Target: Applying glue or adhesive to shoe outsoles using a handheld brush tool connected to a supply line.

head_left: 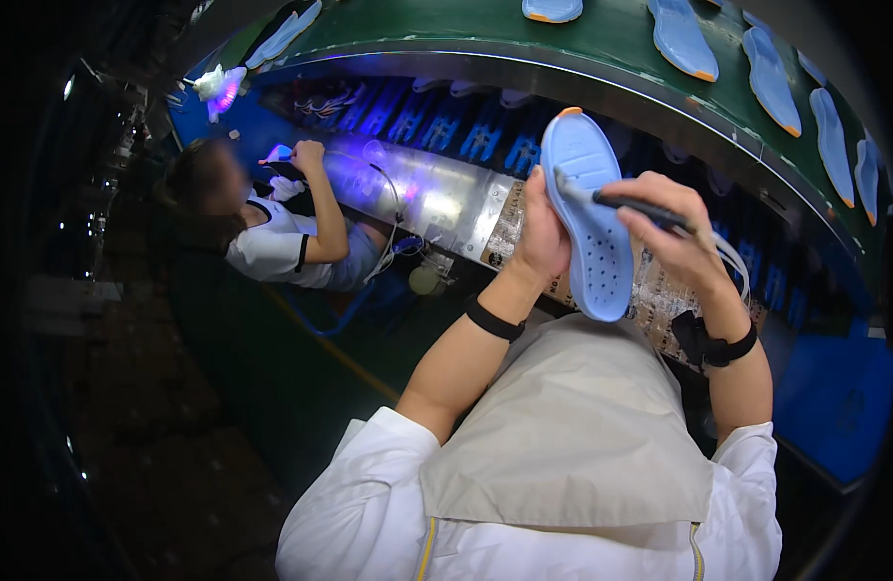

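Sole [593,242] runs lengthwise away from you: left hand [546,230] clasps its left edge, right hand [671,228] pinches a brush [622,202] over it.

Sole [601,266] between 2 hands [545,234], co-worker [277,242] to the left, more soles [681,39] on the conveyor [417,24] beyond

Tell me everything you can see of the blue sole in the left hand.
The light-blue sole is long and rounded, with an orange tip at its far end, cross grooves below that and small dark holes toward the near end. It looks like moulded rubber or foam. The left hand grips its left edge; the right hand's dark tool appears to touch its face.
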### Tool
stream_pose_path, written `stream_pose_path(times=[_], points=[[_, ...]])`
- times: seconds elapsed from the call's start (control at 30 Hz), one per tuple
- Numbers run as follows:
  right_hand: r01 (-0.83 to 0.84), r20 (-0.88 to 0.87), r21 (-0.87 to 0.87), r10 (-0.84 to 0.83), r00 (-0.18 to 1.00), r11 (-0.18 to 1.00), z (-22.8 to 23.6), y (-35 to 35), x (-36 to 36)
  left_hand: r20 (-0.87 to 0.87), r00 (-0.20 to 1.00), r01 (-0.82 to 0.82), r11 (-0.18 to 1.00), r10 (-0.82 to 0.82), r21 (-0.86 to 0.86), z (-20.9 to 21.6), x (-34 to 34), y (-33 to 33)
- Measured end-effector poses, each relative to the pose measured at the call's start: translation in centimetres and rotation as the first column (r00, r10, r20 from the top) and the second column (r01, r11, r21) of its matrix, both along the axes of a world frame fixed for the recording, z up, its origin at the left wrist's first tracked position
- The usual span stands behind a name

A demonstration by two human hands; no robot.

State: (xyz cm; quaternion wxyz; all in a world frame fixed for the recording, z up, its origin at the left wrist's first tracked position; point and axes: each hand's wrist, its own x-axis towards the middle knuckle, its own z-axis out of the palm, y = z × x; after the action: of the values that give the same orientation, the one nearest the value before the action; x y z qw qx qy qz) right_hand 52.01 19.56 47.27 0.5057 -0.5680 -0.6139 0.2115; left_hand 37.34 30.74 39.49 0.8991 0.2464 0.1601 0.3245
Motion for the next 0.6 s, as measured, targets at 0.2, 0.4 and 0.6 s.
stream_pose_path(times=[0.2, 0.4, 0.6], points=[[0.013, -0.166, -0.054, -0.021, 0.986, 0.998, 0.8, -0.3, -0.9, 0.073, 0.997, 0.015, 0.984, -0.028, 0.175, 0.9, -0.9, 2.4], [-0.332, 0.097, -0.010, 0.331, 0.939, 0.943, 1.5, -0.9, -1.1, 0.199, 0.977, 0.066, 0.995, -0.080, 0.074, 1.9, -1.0, 5.1], [-0.220, 0.322, 0.124, 0.170, 0.931, 0.968, 1.5, -1.0, -2.3, 0.268, 0.963, -0.016, 0.990, -0.023, 0.142, 3.7, -1.1, 6.1]])
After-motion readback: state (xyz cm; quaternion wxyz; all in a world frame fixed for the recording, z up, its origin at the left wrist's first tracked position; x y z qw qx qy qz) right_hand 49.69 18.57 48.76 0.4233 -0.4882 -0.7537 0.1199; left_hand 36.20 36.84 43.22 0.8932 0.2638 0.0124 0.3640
